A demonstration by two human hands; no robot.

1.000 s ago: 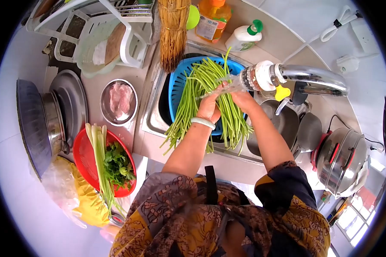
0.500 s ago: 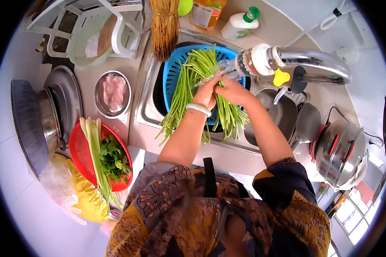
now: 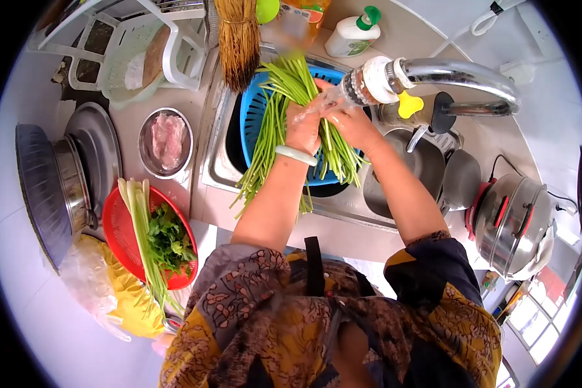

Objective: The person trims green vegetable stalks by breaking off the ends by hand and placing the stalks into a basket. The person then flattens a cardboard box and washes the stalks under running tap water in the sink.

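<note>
Long green stems lie across a blue basket in the sink, their ends hanging over its front rim. My left hand, below a pale bangle on the wrist, is closed round part of the bunch. Against it, my right hand has its fingers wrapped round the stems too. Water runs over both hands from the faucet nozzle. Some fingertips are hidden by the water and stems.
On the left stand a bowl of raw meat and a red basket with celery. A straw brush and a soap bottle are behind the sink. A steamer pot stands at the right.
Both hands have shifted slightly left with the stems. The upper ends of the bunch have moved up and left, and water now splashes over my fingers.
</note>
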